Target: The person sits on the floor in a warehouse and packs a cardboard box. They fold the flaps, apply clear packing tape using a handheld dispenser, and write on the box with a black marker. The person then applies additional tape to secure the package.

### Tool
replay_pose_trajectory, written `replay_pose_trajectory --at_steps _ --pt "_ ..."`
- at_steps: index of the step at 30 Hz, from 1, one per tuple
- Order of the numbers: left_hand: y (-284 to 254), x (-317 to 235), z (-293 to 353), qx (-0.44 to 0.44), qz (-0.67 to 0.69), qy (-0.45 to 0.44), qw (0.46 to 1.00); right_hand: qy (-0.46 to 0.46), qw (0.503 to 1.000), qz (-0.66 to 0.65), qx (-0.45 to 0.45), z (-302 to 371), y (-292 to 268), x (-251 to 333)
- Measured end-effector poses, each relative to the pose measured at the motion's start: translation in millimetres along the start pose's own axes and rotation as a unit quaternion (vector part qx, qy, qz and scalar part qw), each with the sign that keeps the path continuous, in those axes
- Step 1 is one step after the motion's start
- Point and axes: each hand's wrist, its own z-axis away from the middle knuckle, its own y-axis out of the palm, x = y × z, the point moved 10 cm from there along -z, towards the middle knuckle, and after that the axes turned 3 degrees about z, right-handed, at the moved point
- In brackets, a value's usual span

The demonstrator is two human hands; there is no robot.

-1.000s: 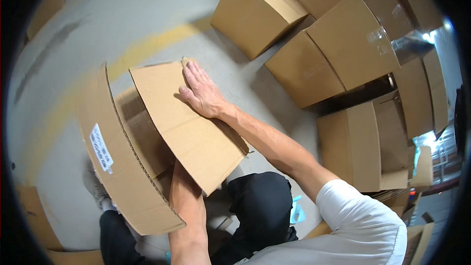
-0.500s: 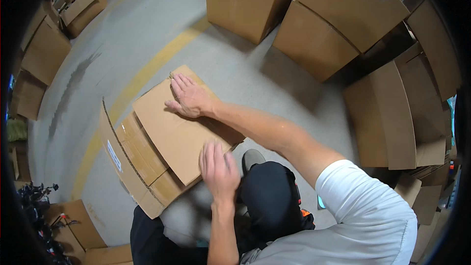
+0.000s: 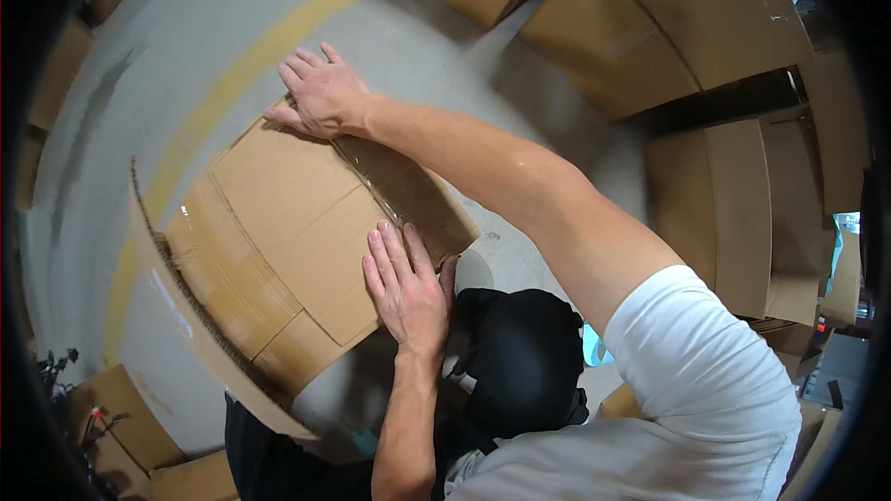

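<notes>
An open brown cardboard box (image 3: 288, 213) stands on the floor in front of my knees. One long flap (image 3: 200, 315) rises along its left side, while a shaded flap (image 3: 404, 186) slants outward on the right. My left hand (image 3: 408, 301) lies on the near right part of the top panel, fingers stretched out and close together. At the box's far corner rests my right hand (image 3: 325, 97), thumb and fingers spread over the edge. Neither hand holds anything. Shiny clear tape (image 3: 227, 269) shows on the left part of the box.
Large cardboard boxes (image 3: 724, 9) are stacked at the far right, with more boxes (image 3: 715, 213) along the right side. A yellow line (image 3: 232, 83) curves over the grey floor. At the lower left sits an open box (image 3: 125, 417) beside dark tangled items (image 3: 60, 380).
My right hand has moved from the top panel to the far corner. My left hand has come down flat on the box. The panel now lies flatter, and the right flap shows.
</notes>
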Motion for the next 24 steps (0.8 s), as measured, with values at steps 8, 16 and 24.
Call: replay_pose_trajectory --at_steps 8,16,24 --pt "-28 -2 -8 -0.011 0.063 0.007 0.998 -0.072 0.995 0.054 -0.038 28 3 32" --pt "-179 127 205 -0.279 0.134 -0.241 0.920 -0.052 0.996 0.055 -0.043 40 -16 38" --pt "-146 367 80 -0.261 0.591 -0.251 0.721 -0.184 0.983 0.016 -0.015 52 -2 88"
